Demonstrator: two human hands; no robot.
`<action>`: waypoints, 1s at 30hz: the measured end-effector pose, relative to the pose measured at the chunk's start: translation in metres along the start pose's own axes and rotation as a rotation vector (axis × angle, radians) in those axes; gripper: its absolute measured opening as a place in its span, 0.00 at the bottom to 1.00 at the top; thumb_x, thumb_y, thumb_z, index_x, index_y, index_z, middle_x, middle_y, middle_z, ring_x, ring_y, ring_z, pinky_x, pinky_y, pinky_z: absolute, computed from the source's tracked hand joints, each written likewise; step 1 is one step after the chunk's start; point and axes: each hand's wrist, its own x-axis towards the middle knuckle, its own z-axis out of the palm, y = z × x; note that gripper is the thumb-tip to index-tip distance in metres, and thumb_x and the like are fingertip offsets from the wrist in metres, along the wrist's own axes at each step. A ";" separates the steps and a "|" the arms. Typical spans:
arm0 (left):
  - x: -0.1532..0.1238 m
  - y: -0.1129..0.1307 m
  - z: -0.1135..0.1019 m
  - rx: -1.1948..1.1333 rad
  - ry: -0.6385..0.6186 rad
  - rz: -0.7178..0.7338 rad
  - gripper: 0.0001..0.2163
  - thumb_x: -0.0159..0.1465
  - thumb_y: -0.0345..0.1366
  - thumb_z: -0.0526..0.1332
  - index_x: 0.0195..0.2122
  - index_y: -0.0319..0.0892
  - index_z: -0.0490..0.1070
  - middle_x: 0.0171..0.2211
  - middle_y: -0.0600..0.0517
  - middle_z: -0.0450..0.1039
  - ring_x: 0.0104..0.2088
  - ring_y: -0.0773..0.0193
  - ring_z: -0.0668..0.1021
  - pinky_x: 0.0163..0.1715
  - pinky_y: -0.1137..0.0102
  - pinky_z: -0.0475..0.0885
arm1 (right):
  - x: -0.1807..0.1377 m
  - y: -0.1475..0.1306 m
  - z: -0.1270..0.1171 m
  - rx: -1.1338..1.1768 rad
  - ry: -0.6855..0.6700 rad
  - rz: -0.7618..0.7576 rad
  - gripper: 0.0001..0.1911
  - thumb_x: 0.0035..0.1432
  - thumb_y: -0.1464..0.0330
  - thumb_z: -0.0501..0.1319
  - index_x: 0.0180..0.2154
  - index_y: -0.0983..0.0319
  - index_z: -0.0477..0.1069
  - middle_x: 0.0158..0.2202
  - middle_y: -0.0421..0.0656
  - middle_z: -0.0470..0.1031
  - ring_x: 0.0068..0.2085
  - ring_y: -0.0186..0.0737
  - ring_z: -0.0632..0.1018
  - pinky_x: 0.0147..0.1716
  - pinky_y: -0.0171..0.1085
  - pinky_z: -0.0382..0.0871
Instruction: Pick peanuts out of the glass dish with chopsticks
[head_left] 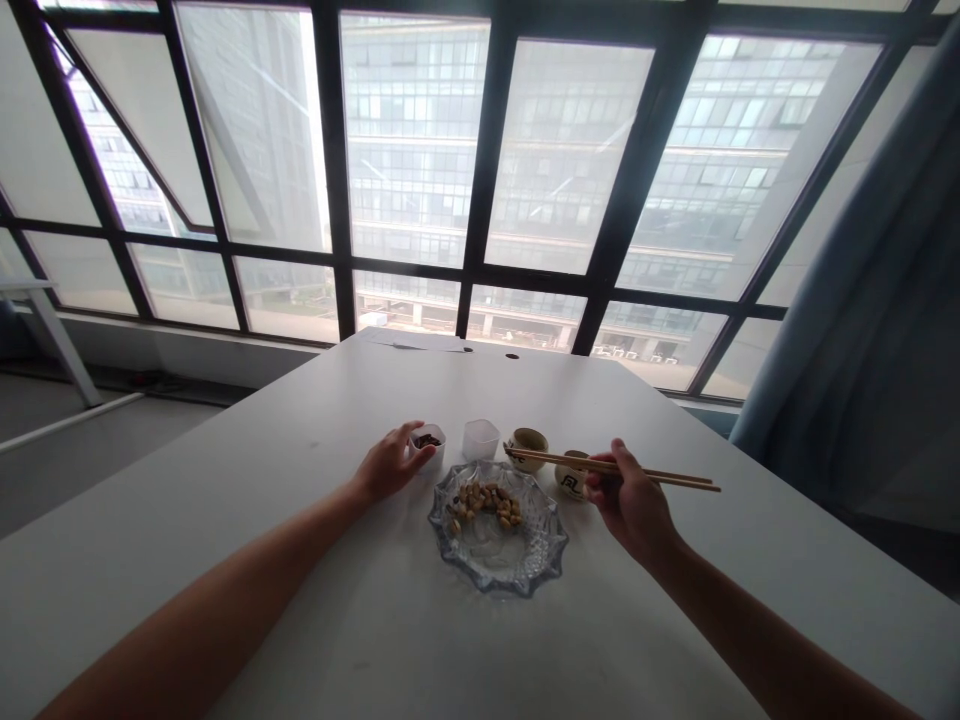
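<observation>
My left hand [388, 462] is closed around a small white plastic container [430, 459] that holds dark pieces, perhaps seeds. A pair of wooden chopsticks [555, 459] is gripped in my right hand [630, 500]. Their tips reach left over a beige ceramic cup [531, 438], and a small dark piece seems to be at the tips. Close beside my right hand is a second beige cup [571, 486] with a dark character on it, partly hidden. Between my forearms lies a scalloped glass bowl [499, 578] with light brown nuts [484, 503], which look like pistachios, along its far side.
Another translucent plastic container [480, 440] stands between the held one and the first cup. White papers [409, 342] lie at the far end of the white table [360, 630]. Large windows are behind it, with a blue-grey curtain [847, 260] at the right.
</observation>
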 end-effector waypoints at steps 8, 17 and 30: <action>0.000 0.001 0.001 0.079 -0.014 -0.031 0.33 0.60 0.55 0.61 0.60 0.40 0.61 0.46 0.40 0.77 0.45 0.49 0.80 0.45 0.57 0.75 | -0.008 -0.013 -0.007 -0.444 -0.166 -0.475 0.27 0.53 0.45 0.65 0.24 0.63 0.76 0.16 0.43 0.75 0.14 0.35 0.72 0.14 0.34 0.67; -0.001 -0.001 0.003 0.022 0.221 0.082 0.26 0.52 0.43 0.70 0.50 0.45 0.66 0.46 0.45 0.75 0.45 0.52 0.79 0.45 0.58 0.76 | -0.011 -0.016 -0.005 -0.440 -0.203 -0.542 0.26 0.57 0.46 0.63 0.24 0.62 0.75 0.15 0.42 0.74 0.13 0.36 0.72 0.12 0.34 0.66; -0.001 0.013 -0.001 0.001 0.173 0.143 0.27 0.54 0.48 0.70 0.53 0.43 0.68 0.45 0.43 0.79 0.43 0.52 0.80 0.46 0.58 0.76 | -0.010 0.011 0.072 -0.439 -0.380 -0.527 0.27 0.60 0.45 0.59 0.27 0.62 0.75 0.18 0.42 0.76 0.16 0.34 0.73 0.17 0.32 0.69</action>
